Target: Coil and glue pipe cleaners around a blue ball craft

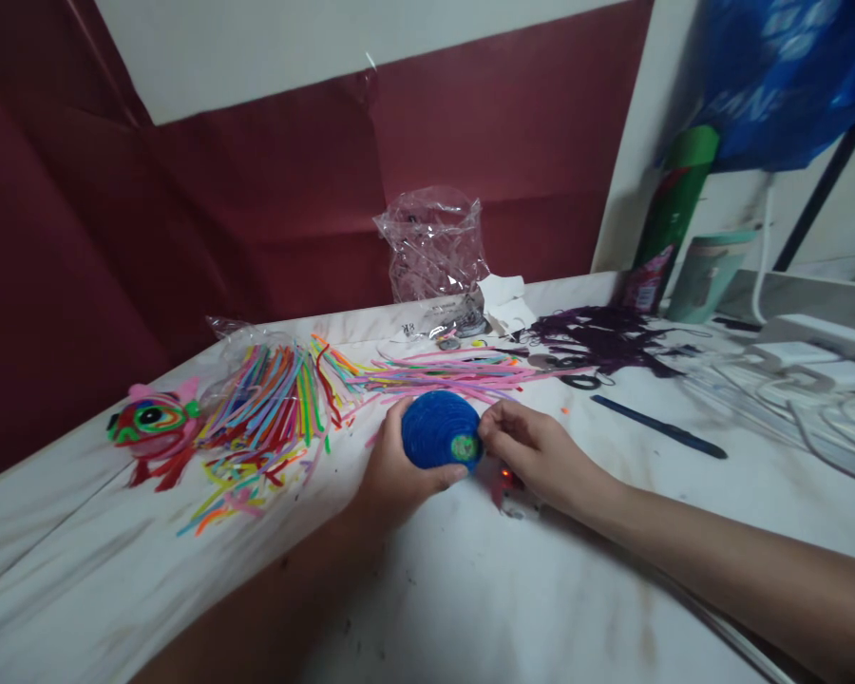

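A blue ball point(434, 427), its surface ringed with fine wound strands, has a small green patch point(465, 447) on its right side. My left hand point(391, 465) is closed around it from the left, thumb along the bottom. At the ball's right edge, near the green patch, my right hand point(517, 437) has its fingertips pinched together. Whatever lies between those fingertips is too small to tell. Just under the right hand, partly covered by it, sits a small dark thing with a glowing orange-red light point(505, 473).
Colourful fuzzy stems point(271, 389) lie behind and left, with cut pieces point(246, 494) in front. A colourful fish-like figure point(155, 423) stands far left. Scissors point(577, 380), a dark-blue pen-like stick point(659, 426), purple strands point(598, 332), a cup point(709, 275) and white cables point(790, 399) are right.
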Motion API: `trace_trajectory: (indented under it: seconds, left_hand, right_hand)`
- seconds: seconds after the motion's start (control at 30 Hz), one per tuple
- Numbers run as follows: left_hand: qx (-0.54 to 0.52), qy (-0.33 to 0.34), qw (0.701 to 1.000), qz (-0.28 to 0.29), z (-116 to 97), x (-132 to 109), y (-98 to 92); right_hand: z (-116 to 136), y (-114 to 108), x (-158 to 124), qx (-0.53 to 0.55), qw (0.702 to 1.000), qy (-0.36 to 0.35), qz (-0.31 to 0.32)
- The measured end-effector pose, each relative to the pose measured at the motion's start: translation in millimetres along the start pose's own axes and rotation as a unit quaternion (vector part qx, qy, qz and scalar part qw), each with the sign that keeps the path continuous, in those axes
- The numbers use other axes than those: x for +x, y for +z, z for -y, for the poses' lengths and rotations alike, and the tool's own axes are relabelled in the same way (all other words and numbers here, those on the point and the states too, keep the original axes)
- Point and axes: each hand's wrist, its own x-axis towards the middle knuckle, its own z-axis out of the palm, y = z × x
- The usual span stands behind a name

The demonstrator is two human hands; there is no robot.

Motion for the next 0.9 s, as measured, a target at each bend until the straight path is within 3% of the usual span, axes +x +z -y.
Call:
trace_trajectory:
  seconds: [0.13, 0.43, 0.53, 0.63, 0.9]
  left_hand:
    - [0.088, 0.07, 0.992, -0.049, -4, -3, 0.4]
    - [0.055, 0.052, 0.995, -0.067, -6, -2, -1.2]
    - [-0.042, -0.008, 0.999, -0.02, -3, 1, -3.1]
    - [-0.162, -0.075, 0.983, 0.047, -1, 6, -6.1]
    - [-0.27, -0.085, 0.956, 0.081, 2, 8, -7.4]
  right_hand:
    - [-3, 1, -1, -0.019, 1.0, -0.018, 0.002]
    - [0, 4, -10, -0.07, 0.996, -0.053, 0.016]
    - [1, 2, -9, -0.07, 0.996, -0.063, 0.005]
    - [6, -3, -6, -0.063, 0.995, -0.073, -0.033]
    - [10, -7, -7, -0.1, 0.987, -0.105, -0.064]
